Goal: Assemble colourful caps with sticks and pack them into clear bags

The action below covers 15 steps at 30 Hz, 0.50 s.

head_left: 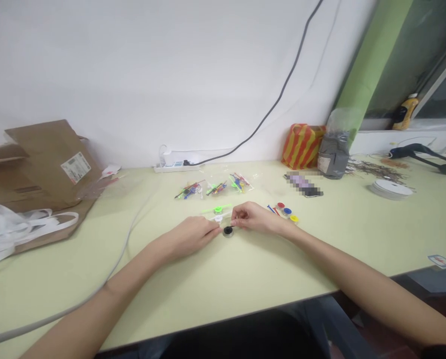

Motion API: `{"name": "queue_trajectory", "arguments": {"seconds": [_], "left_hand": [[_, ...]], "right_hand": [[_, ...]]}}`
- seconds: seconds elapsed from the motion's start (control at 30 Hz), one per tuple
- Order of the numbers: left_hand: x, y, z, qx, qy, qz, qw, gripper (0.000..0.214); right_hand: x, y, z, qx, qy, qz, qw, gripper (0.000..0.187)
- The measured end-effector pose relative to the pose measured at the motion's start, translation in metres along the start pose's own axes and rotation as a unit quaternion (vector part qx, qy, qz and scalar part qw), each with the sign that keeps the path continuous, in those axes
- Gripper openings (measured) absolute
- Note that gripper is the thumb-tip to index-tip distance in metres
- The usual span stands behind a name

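My left hand (193,235) and my right hand (253,218) meet at the middle of the pale green table (245,279). Their fingertips pinch around a small black disc (228,230) on a clear round base. A thin dark pin (232,225) runs from my right fingertips to the disc. Just beyond the hands lie a green plastic piece (217,210) and a white piece (218,218). Several small red, blue and yellow round parts (283,209) sit to the right of my right hand. Clear bags of colourful plastic parts (215,188) lie farther back.
A power strip (174,167) stands against the wall. A brown paper bag (47,169) and white plastic bag (6,234) lie left. A striped bag (303,146), grey package (333,157), blurred phone (303,184) and white tape roll (391,188) lie right. A grey cable (125,244) crosses the table.
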<state>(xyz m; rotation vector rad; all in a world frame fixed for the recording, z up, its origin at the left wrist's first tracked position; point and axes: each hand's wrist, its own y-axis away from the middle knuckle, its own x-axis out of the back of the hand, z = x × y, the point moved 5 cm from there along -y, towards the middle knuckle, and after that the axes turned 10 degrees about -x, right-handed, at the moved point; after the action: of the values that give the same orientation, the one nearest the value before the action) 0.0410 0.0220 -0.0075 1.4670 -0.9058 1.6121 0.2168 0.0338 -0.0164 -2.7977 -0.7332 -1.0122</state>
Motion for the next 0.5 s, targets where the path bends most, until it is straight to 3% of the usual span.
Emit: {"name": "queue_trajectory", "arguments": {"seconds": [0.23, 0.5], "left_hand": [[-0.0030, -0.0015, -0.0017, -0.014, -0.016, 0.004, 1.000, 0.043], [-0.0015, -0.0036, 0.0040, -0.014, -0.031, -0.012, 0.999, 0.039]], "right_hand": [[0.0005, -0.0008, -0.0014, 0.018, 0.060, 0.031, 0.998, 0.019], [-0.0010, -0.0007, 0.0001, -0.002, 0.067, 0.001, 0.998, 0.018]]}}
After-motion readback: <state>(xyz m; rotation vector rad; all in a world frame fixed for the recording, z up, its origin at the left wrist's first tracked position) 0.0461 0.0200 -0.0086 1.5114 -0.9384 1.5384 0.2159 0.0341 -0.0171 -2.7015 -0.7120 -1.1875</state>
